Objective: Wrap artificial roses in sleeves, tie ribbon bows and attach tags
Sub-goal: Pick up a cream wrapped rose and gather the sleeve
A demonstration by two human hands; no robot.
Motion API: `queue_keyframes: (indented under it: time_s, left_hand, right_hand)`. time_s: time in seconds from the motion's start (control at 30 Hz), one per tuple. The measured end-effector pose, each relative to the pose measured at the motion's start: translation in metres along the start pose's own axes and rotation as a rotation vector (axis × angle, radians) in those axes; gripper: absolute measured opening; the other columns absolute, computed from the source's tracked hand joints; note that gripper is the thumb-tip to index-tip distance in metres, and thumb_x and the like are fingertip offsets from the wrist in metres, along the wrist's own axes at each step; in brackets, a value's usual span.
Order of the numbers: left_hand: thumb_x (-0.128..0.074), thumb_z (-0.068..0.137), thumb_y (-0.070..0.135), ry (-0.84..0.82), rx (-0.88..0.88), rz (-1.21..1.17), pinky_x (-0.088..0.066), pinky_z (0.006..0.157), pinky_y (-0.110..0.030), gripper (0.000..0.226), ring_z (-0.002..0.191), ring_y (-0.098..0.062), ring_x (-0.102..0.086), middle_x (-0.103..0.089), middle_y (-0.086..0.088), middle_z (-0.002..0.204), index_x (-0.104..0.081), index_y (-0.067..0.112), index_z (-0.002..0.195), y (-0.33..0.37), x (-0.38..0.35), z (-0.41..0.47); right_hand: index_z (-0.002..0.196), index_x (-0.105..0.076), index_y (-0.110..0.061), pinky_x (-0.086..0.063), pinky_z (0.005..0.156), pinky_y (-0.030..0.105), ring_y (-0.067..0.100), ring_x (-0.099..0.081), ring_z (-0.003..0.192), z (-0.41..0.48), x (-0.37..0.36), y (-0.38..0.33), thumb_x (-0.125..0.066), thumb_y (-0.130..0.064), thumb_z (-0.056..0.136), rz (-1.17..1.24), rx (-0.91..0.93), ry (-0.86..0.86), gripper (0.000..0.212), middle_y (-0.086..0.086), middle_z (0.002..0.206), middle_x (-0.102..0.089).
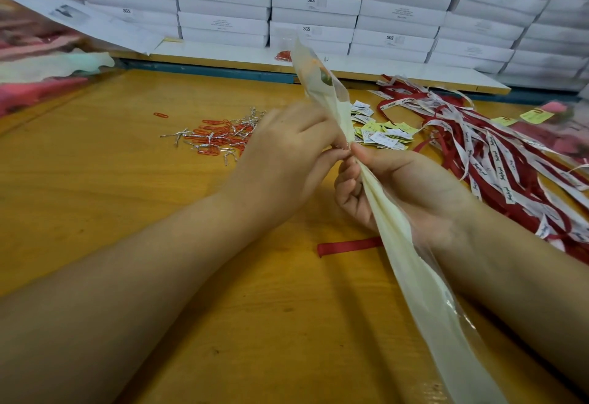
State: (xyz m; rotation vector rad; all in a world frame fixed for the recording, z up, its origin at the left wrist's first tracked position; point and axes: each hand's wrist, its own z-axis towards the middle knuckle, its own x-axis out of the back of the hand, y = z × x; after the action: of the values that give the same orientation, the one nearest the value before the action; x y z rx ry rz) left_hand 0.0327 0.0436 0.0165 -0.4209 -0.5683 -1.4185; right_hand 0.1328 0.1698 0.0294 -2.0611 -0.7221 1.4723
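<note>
While in left hand [287,152], right hand [411,187]: sleeve [414,279].

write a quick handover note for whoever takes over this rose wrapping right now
Left hand: pinches the gathered neck of the sleeve.
Right hand: grips the sleeve just below that neck.
Things: the rose, blurred, sits in the sleeve's upper end, held above the table. Red paper clips and silver ties lie left of the hands, tags and ribbons right of them. A short red ribbon lies by the right wrist.
Done: rose sleeved, neck gathered.
Left: no bow or tag shows on it yet, so tie the ribbon and attach a tag.
</note>
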Motion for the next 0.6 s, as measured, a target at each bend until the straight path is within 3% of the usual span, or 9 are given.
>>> queue_keyframes:
  time_s: [0.1, 0.17, 0.27, 0.4, 0.5, 0.6]
  left_hand:
    - [-0.061, 0.088, 0.01, -0.035, 0.124, -0.145, -0.044, 0.076, -0.028, 0.01, 0.083, -0.018, -0.057, -0.063, -0.008, 0.086, -0.066, 0.002, 0.085, 0.003, -0.001, 0.001]
    - [-0.063, 0.088, 0.009, -0.021, 0.344, -0.351, -0.041, 0.073, -0.015, 0.006, 0.078, -0.008, -0.055, -0.062, 0.0, 0.083, -0.066, 0.008, 0.083, 0.007, -0.002, 0.002]
    - [-0.061, 0.09, 0.01, -0.08, 0.723, -0.746, -0.049, 0.076, -0.024, 0.01, 0.08, -0.011, -0.06, -0.065, 0.001, 0.079, -0.067, 0.012, 0.082, 0.013, -0.003, 0.004]
    - [-0.056, 0.089, 0.01, -0.273, 1.063, -1.277, -0.042, 0.073, -0.028, 0.013, 0.076, -0.012, -0.058, -0.064, -0.002, 0.075, -0.067, 0.01, 0.083, 0.007, 0.002, 0.007]
    - [-0.06, 0.074, 0.016, -0.399, 1.264, -1.503, -0.036, 0.062, -0.019, 0.017, 0.065, -0.005, -0.052, -0.06, 0.003, 0.07, -0.067, 0.013, 0.089, 0.002, 0.006, 0.01]
    - [-0.062, 0.071, 0.015, -0.519, 1.381, -1.591, -0.037, 0.063, -0.019, 0.015, 0.063, -0.008, -0.058, -0.061, 0.0, 0.073, -0.068, 0.013, 0.085, -0.004, 0.01, 0.013]
  right_hand:
    - [0.095, -0.063, -0.006, -0.052, 0.056, 0.021, 0.007, -0.057, 0.056, 0.0, -0.002, 0.001, -0.064, -0.009, 0.075, -0.009, 0.007, -0.006, 0.02, -0.001, 0.07, -0.055]
    - [0.101, -0.063, -0.006, -0.054, 0.059, 0.022, 0.007, -0.058, 0.057, 0.0, -0.002, 0.001, -0.063, -0.01, 0.077, -0.028, 0.032, -0.009, 0.025, -0.001, 0.069, -0.056]
    - [0.099, -0.062, -0.009, -0.053, 0.064, 0.023, 0.007, -0.059, 0.059, -0.002, -0.003, 0.002, -0.059, -0.01, 0.081, -0.085, 0.091, -0.053, 0.019, 0.0, 0.067, -0.058]
    - [0.088, -0.062, -0.013, -0.053, 0.061, 0.021, 0.005, -0.06, 0.058, -0.002, -0.004, 0.002, -0.059, -0.012, 0.08, -0.212, 0.133, -0.094, 0.009, -0.002, 0.065, -0.06]
    - [0.089, -0.06, -0.016, -0.051, 0.056, 0.019, 0.005, -0.061, 0.058, -0.001, -0.004, 0.002, -0.058, -0.013, 0.08, -0.278, 0.135, -0.107, 0.009, -0.003, 0.066, -0.062]
    - [0.089, -0.062, -0.017, -0.052, 0.053, 0.02, 0.005, -0.062, 0.057, -0.002, -0.002, 0.003, -0.058, -0.011, 0.08, -0.3, 0.134, -0.117, 0.011, -0.002, 0.066, -0.063]
